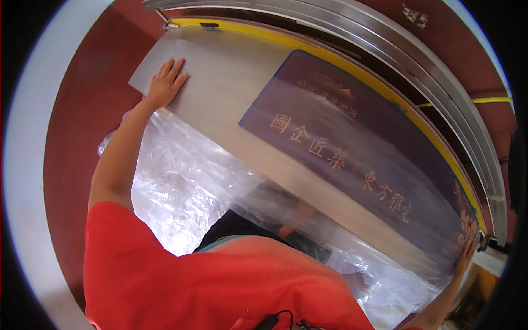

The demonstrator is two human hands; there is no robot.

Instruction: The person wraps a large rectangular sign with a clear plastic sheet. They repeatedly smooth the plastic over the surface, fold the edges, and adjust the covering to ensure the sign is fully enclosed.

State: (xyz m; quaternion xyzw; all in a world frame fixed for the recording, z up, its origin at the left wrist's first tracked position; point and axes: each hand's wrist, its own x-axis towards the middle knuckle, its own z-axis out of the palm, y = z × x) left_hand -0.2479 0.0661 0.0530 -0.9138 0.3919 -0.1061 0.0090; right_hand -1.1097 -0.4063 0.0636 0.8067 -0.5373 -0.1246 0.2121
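A long board (220,82) with a pale, translucent left part lies before me, and its larger part carries a dark purple printed panel (308,110) with gold lettering. My left hand (166,83) rests flat near the board's left end, fingers spread. At the far right end, my right hand (465,256) touches the edge of the board with its fingers stretched out; part of its grip is hard to make out. Crumpled clear plastic film (181,165) hangs from the near edge, over my lap.
Along the far edge runs a yellow strip (247,32), with a curved-looking silver metal rail (352,23) beyond it. A clamp-like metal fitting (171,25) sits at the upper left corner. The floor (82,137) is dark red, bordered by a white band (33,137).
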